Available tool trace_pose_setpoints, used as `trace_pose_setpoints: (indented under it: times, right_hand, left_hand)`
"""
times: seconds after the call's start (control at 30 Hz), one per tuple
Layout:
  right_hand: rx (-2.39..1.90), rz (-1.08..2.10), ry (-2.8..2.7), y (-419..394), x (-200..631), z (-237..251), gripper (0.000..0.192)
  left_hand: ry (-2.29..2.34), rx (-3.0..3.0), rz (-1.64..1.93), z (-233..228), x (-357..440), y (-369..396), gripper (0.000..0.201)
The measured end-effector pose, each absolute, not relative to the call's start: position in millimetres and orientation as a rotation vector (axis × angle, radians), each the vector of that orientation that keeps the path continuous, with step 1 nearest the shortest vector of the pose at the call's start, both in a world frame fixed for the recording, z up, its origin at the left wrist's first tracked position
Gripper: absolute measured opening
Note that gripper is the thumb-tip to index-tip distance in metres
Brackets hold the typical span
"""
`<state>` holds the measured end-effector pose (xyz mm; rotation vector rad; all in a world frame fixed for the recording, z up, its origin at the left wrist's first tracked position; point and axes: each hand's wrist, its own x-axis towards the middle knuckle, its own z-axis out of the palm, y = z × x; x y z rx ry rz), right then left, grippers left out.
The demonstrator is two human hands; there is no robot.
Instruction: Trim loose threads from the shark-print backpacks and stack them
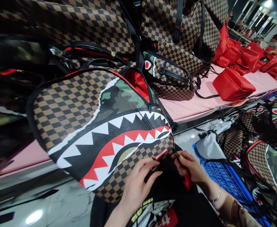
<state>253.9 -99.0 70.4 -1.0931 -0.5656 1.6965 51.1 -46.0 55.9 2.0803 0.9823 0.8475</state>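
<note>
A large backpack (86, 110) lies tilted across the table edge and my lap, with brown-black checks, camouflage and a shark mouth. Its top is partly unzipped, showing red lining (138, 80). My left hand (139, 181) rests against its lower checked side, near a small red label (161, 154), thumb and fingers apart. At the corner beside that label, my right hand (188, 165) pinches a thin dark piece (176, 154) by the backpack's edge. Something red (187, 180) shows beneath that hand; its kind is hidden by the fingers.
Checked bags (171, 19) are piled behind the backpack. Red bags (234, 83) sit along the pink-covered table (188, 108). A blue basket (223, 179) stands low at right, beside more shark-print bags (266, 164). A person (272, 47) is in the far background.
</note>
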Motion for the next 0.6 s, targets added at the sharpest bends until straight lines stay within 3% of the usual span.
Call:
trace_pose_setpoints:
  times: [0.07, 0.23, 0.43, 0.6]
  right_hand:
    - [-1.245, 1.539, -0.705, -92.8, 270.5, 64.8, 0.036]
    - [-1.469, 1.360, -1.006, -68.6, 303.1, 55.1, 0.037]
    - [-1.447, 1.494, -1.330, -34.8, 320.7, 59.2, 0.040]
    - [-1.352, 1.641, -1.456, -11.2, 324.3, 69.3, 0.036]
  left_hand:
    - [1.100, 2.184, 0.850, 50.6, 58.1, -42.6, 0.020]
    - [1.107, 2.300, 0.865, 48.3, 71.9, -41.3, 0.014]
    - [0.528, 2.206, 0.612, 59.9, 68.2, -58.8, 0.029]
    - [0.607, 2.137, 0.645, 65.3, 62.9, -60.4, 0.028]
